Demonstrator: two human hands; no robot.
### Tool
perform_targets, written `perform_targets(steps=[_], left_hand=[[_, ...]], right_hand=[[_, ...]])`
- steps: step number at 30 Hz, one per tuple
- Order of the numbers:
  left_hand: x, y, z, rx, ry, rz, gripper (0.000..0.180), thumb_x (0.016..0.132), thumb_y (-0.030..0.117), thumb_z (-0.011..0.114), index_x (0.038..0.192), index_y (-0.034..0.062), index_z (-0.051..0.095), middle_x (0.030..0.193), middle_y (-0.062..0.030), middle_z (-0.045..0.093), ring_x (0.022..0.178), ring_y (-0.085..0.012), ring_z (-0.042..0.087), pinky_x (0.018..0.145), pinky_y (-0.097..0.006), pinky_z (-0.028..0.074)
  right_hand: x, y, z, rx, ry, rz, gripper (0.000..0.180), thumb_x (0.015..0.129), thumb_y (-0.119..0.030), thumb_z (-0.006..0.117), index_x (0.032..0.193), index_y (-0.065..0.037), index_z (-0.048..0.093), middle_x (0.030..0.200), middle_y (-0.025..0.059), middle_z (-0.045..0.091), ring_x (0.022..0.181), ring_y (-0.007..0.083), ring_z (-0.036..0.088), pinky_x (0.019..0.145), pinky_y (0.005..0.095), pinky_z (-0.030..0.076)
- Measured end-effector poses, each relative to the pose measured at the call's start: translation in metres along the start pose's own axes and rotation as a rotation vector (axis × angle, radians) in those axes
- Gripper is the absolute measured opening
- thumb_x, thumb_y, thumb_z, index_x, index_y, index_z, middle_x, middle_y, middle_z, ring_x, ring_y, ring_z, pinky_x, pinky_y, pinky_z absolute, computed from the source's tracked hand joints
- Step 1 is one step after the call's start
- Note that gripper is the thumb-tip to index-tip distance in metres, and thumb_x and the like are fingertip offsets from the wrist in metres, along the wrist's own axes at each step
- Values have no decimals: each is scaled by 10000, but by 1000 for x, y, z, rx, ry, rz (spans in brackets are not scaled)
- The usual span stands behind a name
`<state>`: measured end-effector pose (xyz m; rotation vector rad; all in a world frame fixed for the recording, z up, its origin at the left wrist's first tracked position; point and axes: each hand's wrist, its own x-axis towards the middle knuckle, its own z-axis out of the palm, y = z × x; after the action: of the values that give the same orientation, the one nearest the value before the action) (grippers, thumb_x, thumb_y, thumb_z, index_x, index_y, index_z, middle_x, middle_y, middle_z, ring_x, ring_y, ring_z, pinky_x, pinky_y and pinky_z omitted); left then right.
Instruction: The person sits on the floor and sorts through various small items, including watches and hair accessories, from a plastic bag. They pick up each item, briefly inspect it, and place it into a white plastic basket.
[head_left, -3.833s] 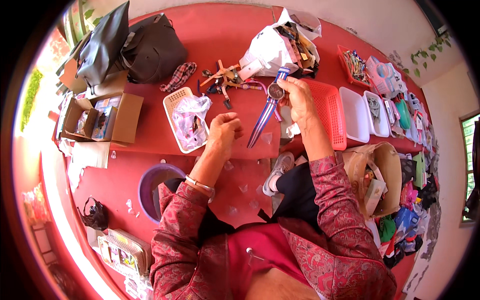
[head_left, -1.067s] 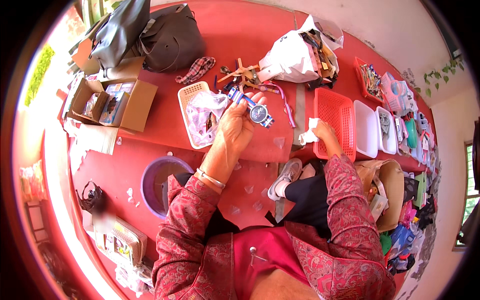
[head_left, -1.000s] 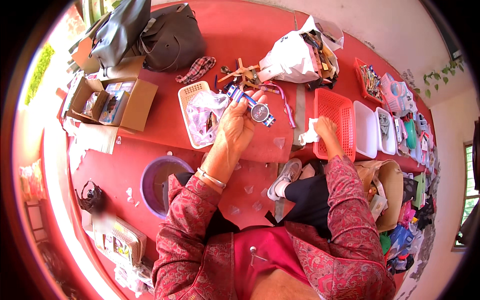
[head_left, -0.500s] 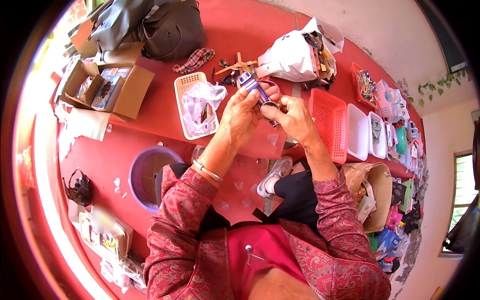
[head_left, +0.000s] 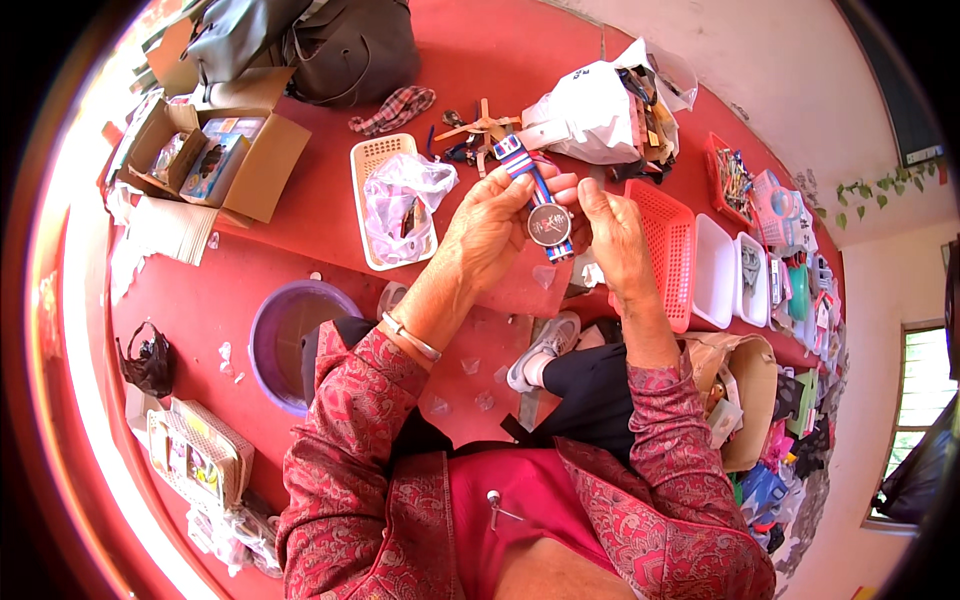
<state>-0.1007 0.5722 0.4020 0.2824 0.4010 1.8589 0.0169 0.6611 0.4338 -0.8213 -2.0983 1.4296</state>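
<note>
Watch [head_left: 549, 224] with striped strap, held face-up above red table [head_left: 300, 240], pinched between both hands. Left hand [head_left: 492, 225] closed around strap and case edge; right hand [head_left: 612, 232] closed on opposite side, thumb beside dial. Strap unbuckled, hanging loose toward far side; handling apparently at inspection stage, nothing yet fastened or put away. Just left, white tray [head_left: 372, 165] holding clear bag [head_left: 402, 195]. Right, red basket [head_left: 672, 250], then white trays. Far left, open box [head_left: 215, 155]. Near left, purple bowl [head_left: 285, 340].
</note>
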Motion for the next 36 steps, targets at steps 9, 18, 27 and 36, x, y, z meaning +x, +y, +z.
perform_targets(steps=[9,18,27,36], left_hand=[[-1,-3,0,130,-77,-16,197,877,122,458,1016,-8,510,1005,-137,579,887,-188,588,778,-302,488],[1,-10,-1,196,-132,-63,242,873,161,478,1050,0,510,957,-83,593,849,-127,580,736,-250,474],[-1,-11,0,127,-180,-155,168,880,159,466,953,17,521,861,-34,583,741,-89,576,665,-220,481],[-1,-8,-4,-32,-259,-170,209,886,143,440,999,-22,501,923,-74,579,833,-135,564,759,-269,462]], right_hand=[[4,-17,0,122,-11,-55,409,859,-349,496,860,47,598,737,62,573,761,100,538,664,225,419],[10,-5,1,92,-74,-102,265,767,-182,614,908,42,593,758,19,579,704,68,514,641,218,427],[8,-9,1,164,-82,-85,199,789,-135,572,899,27,609,758,8,596,691,34,497,606,197,421],[2,-18,7,159,45,-161,155,802,-100,549,878,22,608,726,19,598,671,36,521,582,188,428]])
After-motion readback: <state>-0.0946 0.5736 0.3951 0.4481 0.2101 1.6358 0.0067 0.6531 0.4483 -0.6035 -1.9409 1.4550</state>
